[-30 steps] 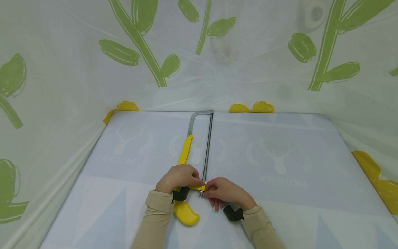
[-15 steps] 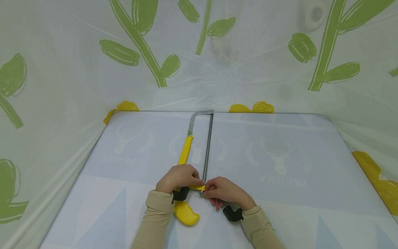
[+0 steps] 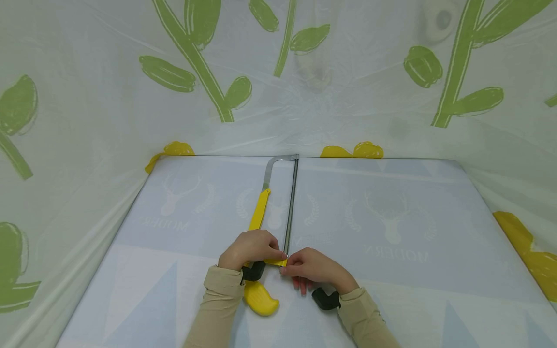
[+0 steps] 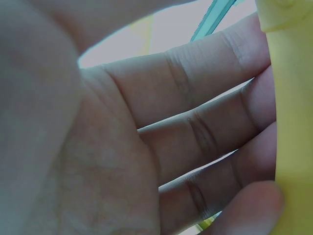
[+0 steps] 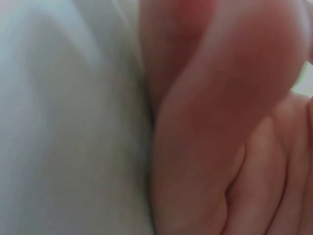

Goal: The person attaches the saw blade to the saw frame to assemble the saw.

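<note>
A hacksaw with a yellow and grey frame lies on the table, its tip toward the far edge. Its thin blade runs along the right side, and the yellow handle points toward me. My left hand holds the saw at its near end, thumb and forefinger at the blade's yellow mount. In the left wrist view, its other fingers reach to the yellow handle. At the blade's near end my right hand pinches the small silver wing nut, which its fingertips now hide.
A pale patterned cloth covers the table. Behind it and at both sides hangs a white curtain printed with green leaves. Black wrist mounts sit by both cuffs.
My right fingertips have shifted slightly left over the wing nut, which showed before and is now covered. The left hand and the saw have stayed in place.
</note>
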Available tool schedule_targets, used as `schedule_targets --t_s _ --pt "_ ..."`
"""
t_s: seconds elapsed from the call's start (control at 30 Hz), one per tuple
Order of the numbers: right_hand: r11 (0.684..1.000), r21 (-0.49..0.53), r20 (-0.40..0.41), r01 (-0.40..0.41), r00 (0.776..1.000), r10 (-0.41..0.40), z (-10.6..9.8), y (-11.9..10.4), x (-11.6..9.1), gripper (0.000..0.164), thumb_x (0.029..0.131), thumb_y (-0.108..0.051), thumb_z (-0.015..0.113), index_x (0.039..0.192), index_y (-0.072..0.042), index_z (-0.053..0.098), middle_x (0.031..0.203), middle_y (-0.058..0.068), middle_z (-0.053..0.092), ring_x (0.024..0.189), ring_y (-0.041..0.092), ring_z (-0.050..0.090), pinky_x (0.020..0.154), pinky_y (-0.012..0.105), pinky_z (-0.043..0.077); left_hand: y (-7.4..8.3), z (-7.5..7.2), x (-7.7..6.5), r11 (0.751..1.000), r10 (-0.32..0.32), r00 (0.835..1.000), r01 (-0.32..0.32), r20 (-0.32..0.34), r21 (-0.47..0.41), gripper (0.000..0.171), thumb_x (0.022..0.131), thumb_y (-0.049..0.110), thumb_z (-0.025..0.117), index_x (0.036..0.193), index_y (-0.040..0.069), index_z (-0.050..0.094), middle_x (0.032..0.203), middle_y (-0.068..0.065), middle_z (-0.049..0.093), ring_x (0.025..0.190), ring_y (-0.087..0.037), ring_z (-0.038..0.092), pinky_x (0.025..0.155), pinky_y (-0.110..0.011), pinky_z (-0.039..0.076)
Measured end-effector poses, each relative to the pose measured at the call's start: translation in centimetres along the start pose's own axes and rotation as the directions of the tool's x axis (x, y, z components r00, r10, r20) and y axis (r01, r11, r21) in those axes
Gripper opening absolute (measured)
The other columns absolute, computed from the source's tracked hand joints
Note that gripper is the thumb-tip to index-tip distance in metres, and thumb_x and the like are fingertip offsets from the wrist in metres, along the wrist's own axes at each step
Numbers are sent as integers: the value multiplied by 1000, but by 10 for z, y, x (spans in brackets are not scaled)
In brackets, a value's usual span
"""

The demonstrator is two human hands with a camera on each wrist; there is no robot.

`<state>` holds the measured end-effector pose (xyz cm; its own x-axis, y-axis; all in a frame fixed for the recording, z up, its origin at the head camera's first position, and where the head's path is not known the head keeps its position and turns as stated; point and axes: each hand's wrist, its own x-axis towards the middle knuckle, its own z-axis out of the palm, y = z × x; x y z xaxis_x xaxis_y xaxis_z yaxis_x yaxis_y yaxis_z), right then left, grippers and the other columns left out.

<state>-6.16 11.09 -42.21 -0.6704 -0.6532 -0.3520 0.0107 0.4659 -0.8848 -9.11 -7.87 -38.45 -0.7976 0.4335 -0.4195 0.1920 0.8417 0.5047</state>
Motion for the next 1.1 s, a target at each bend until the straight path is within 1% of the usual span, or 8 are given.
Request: schedule_targets --t_s 0.13,0.27,0.5,0.83,0.97,1.1 --pt "1000 -7 -7 -15 1000 15 1 0 1 35 84 -41 57 72 -9 61 55 4 57 42 22 56 40 30 41 0 0 0 1000 2 1000 -2 -1 1 23 76 44 65 64 24 62 56 9 52 55 -9 46 51 -26 35" --pt "1000 -10 6 -17 1000 17 0 1 1 33 85 -40 57 71 -10 61 55 3 57 42 22 56 39 28 40 1 0 0 1000 9 1000 -9 -3 2 24 77 44 64 64 24 61 55 9 51 53 -9 45 50 -26 34" --pt "999 39 36 -5 999 4 -1 5 -1 19 86 -28 57 83 -10 62 58 6 59 43 21 55 41 28 42 0 0 -1 1000 26 1000 -26 -1 -1 25 77 45 63 64 24 62 55 9 51 52 -9 44 50 -25 34" --pt "1000 18 7 -4 1000 4 0 6 0 17 84 -27 60 81 -10 62 54 4 56 40 20 53 38 27 39 1 0 -1 1000 16 1000 -16 -2 4 24 77 44 63 65 24 62 57 9 53 54 -9 46 51 -26 35" --pt "999 33 -15 -28 999 29 0 5 0 18 83 -28 62 80 -11 62 53 4 55 38 19 52 38 28 41 1 -1 -1 1000 16 1000 -16 -5 2 24 77 45 63 65 24 62 58 10 54 55 -9 46 52 -26 36" --pt "999 26 -35 -46 998 46 1 5 1 20 81 -31 64 78 -12 60 52 3 54 37 17 50 38 29 42 0 0 -1 1000 15 1000 -15 -6 -5 24 77 45 63 66 24 63 58 10 54 55 -9 46 52 -26 36"
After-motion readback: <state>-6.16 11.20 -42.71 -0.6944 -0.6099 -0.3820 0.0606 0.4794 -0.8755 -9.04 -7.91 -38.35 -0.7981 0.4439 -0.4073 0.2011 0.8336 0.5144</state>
